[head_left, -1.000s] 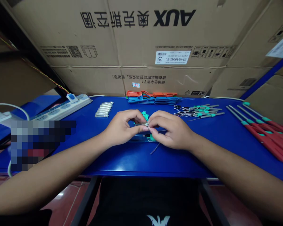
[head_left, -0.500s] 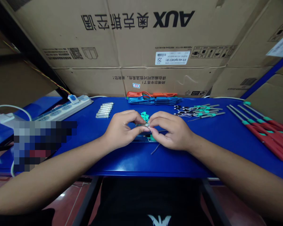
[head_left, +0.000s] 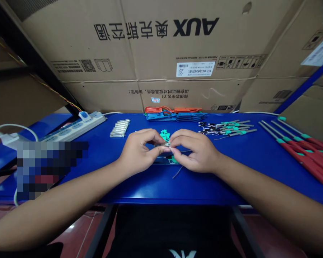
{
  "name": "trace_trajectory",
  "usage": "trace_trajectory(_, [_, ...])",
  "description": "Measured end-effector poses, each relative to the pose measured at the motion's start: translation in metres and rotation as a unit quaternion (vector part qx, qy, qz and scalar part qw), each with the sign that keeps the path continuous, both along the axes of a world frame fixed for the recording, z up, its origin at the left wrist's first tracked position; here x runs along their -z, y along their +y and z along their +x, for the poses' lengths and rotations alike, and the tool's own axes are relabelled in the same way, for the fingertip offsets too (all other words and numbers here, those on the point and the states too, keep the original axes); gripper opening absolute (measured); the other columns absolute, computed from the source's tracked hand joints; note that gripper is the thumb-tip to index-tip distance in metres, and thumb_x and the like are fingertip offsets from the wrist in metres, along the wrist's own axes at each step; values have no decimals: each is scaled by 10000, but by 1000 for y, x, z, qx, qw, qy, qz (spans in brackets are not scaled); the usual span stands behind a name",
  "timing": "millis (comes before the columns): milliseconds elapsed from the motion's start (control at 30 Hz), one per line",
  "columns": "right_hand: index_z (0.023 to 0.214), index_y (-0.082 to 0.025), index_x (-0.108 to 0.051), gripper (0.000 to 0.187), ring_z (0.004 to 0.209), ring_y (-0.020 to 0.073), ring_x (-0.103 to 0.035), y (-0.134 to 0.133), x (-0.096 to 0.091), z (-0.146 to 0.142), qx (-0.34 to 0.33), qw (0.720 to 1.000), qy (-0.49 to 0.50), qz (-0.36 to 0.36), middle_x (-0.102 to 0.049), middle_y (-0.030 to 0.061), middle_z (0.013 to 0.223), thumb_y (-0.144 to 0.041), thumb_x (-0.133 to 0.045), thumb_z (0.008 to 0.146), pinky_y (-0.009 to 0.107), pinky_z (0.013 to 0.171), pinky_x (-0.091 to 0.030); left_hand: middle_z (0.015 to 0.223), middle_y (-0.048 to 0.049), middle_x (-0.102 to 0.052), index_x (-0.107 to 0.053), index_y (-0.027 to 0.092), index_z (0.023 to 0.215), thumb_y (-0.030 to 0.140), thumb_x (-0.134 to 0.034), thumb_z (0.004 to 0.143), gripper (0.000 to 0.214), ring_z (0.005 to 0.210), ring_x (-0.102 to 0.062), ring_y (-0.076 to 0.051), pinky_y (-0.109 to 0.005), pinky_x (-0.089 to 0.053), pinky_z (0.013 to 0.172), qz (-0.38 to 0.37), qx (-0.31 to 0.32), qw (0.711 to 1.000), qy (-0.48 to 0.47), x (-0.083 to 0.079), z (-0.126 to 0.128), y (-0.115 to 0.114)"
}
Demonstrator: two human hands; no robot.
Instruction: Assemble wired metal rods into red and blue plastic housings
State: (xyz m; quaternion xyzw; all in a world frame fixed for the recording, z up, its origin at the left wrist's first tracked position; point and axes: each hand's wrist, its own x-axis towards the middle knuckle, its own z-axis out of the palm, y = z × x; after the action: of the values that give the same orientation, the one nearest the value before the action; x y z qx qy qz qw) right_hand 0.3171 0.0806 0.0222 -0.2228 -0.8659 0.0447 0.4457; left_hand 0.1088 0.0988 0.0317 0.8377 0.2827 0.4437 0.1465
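My left hand (head_left: 141,150) and my right hand (head_left: 195,149) meet over the middle of the blue table. Both are closed, with thumbs and fingertips pinching a small pale, clear-looking part (head_left: 167,144); the fingers cover most of it. A thin grey wire (head_left: 177,172) sticks out below my right fingers. Just under the hands lies a blue plastic shell (head_left: 160,161) with a green piece (head_left: 174,160) and white wire at it, partly hidden. Right behind the fingertips is a heap of small green pieces (head_left: 165,135).
Clear slim parts (head_left: 120,128) lie in a row at left. Orange shells (head_left: 187,110) and blue shells (head_left: 190,116) are stacked behind. At right lie wired metal rods (head_left: 231,128) with green sleeves, then red handles (head_left: 304,150) with metal rods. A power strip (head_left: 75,126) stands left; cardboard (head_left: 156,46) closes the back.
The view has shifted slightly, so the table sits a little lower. Both hands keep their pinch on the small part, with only slight movement of the fingers.
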Motion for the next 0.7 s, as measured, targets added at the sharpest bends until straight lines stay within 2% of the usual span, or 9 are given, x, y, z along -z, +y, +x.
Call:
trace_trajectory(167, [869, -194, -615, 117, 830, 154, -645, 0, 1, -2, -1, 1000, 18, -15, -680, 52, 886, -90, -560, 862, 299, 752, -545, 713, -8, -720, -658, 163, 712, 231, -781, 802, 167, 665, -666, -133, -240, -491, 640, 43, -38, 998, 12, 2, -1, -1])
trace_trajectory(233, [878, -188, -623, 113, 825, 153, -650, -2, 1, -3, -3, 1000, 21, -13, -685, 54, 882, -91, -568, 864, 294, 752, -548, 705, -3, -713, -652, 166, 709, 218, -781, 794, 163, 667, -661, -134, -235, -491, 625, 39, -43, 998, 11, 3, -1, -1])
trace_trajectory(367, [878, -183, -633, 107, 858, 169, -658, -3, -1, 0, 33, 999, 10, 20, -699, 65, 895, -89, -584, 856, 306, 780, -548, 720, 3, -706, -645, 170, 742, 301, -793, 799, 206, 638, -647, -118, -220, -517, 603, -43, -1, 999, 11, 2, -1, 0])
trace_trajectory(533, [884, -192, -646, 92, 833, 159, -653, 1, -8, 7, 26, 999, 9, -33, -710, 55, 894, -124, -584, 883, 309, 789, -534, 784, -22, -714, -655, 166, 804, 372, -812, 778, 260, 698, -657, -132, -235, -550, 631, -147, 15, 989, -28, 6, 0, 7])
trace_trajectory(633, [844, -187, -632, 73, 778, 152, -627, 4, -9, 10, 50, 997, 2, -52, -686, 45, 848, -125, -594, 849, 291, 749, -509, 773, -21, -696, -652, 159, 814, 391, -812, 774, 285, 694, -642, -124, -240, -550, 652, -188, 33, 981, -44, 10, 0, 13])
trace_trajectory(700, [793, -188, -606, 66, 714, 144, -585, 6, -8, 13, 77, 993, -43, -73, -647, 24, 786, -124, -594, 805, 275, 687, -472, 783, -25, -697, -657, 153, 824, 407, -806, 776, 298, 704, -642, -123, -250, -553, 683, -205, 50, 976, -51, 12, -1, 18])
